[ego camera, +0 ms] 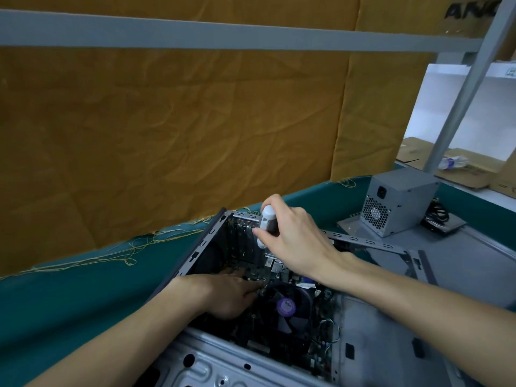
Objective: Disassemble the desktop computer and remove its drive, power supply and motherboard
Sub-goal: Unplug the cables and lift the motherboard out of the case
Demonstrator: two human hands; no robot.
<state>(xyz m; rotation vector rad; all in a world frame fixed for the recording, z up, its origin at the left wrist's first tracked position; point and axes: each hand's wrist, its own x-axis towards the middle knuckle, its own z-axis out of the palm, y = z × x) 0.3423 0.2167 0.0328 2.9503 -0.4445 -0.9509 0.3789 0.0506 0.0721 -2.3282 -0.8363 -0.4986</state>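
Note:
The grey computer case (368, 339) lies open on its side on the green table. Inside it sits the motherboard (312, 342) with a black cooler fan (286, 305) bearing a purple label. My right hand (293, 233) grips the white-and-black handle of a screwdriver (266, 222), held upright over the board's far end. My left hand (231, 294) reaches into the case, fingers resting on the board left of the fan. The grey power supply (396, 202) stands outside the case at the back right. I cannot see the screwdriver's tip.
A grey side panel (460, 261) lies under the power supply to the right, with a black flat part (444, 222) and cables beside it. A brown cardboard sheet (167, 121) stands behind the green table (69, 297). Frayed yellow threads run along the table's far edge.

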